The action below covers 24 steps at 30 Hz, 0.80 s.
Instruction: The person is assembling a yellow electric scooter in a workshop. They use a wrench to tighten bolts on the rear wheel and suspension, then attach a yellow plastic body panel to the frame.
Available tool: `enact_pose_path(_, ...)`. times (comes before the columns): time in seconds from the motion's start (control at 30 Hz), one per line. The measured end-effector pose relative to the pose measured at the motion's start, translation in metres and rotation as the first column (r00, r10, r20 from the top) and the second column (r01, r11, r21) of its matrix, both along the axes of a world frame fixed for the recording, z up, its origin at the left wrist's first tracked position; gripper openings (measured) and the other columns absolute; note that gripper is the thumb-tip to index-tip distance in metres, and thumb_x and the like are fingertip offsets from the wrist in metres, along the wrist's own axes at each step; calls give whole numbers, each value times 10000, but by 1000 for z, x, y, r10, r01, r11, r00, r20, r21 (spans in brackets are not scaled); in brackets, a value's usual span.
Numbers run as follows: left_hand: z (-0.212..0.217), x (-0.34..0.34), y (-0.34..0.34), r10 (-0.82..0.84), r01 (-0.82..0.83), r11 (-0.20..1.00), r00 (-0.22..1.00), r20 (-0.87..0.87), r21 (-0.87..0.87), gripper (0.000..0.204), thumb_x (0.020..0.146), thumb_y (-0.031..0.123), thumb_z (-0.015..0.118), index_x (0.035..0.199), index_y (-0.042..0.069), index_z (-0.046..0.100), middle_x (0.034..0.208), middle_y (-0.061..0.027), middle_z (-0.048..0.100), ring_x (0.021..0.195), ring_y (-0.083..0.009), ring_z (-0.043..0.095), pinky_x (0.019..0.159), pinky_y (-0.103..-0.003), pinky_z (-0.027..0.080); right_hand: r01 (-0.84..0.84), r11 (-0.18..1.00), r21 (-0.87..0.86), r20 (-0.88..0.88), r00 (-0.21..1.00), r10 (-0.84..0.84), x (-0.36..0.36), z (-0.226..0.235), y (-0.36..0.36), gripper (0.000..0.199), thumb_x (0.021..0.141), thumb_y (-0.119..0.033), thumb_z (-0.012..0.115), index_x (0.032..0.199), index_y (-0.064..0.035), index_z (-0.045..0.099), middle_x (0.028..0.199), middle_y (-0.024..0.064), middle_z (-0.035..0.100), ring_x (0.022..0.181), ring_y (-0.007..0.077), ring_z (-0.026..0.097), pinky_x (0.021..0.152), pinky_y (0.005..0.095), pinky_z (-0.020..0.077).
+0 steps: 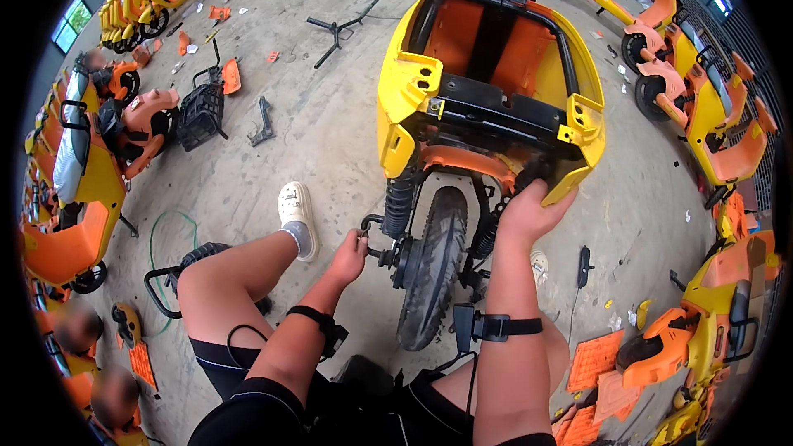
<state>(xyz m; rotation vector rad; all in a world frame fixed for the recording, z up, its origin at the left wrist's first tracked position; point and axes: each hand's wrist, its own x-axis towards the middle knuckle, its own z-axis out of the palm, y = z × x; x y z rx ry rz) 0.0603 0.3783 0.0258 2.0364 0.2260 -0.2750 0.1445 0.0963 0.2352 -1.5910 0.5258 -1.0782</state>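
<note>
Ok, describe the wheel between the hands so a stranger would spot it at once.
Find the big yellow scooter body, upper centre. Below it, between left hand and right hand, is the black-tyred wheel. Broad and grooved, it stands apart from the ribbed black spring at its left.

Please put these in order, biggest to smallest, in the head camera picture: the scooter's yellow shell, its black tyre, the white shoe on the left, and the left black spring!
1. Yellow shell
2. Black tyre
3. White shoe and black spring: too alike to rank.
</note>
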Motion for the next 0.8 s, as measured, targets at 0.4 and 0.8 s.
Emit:
enact_pose_path(0.4,-13,1,-26,16,-74,964,974,224,254,272,937,173,594,1168,31,606,950,-219,680,847,-391,662,733,-425,525,-77,995,-62,-89,994,71,-13,0,-5,481,842,44,553,1309,6,447,1235,179,541,1158,317,541,1019,357,390)
enact_pose_path(0.8,-8,-4,-25,-41,-31,945,977,211,326,316,911,202,621,1192,58,619,1073,-197,681,962,-390,654,819,-428,521,-138,988,64,-66,988,142,-20,14,4,442,874,13,592,1293,13,453,1222,182,534,1144,326,547,999,385,412)
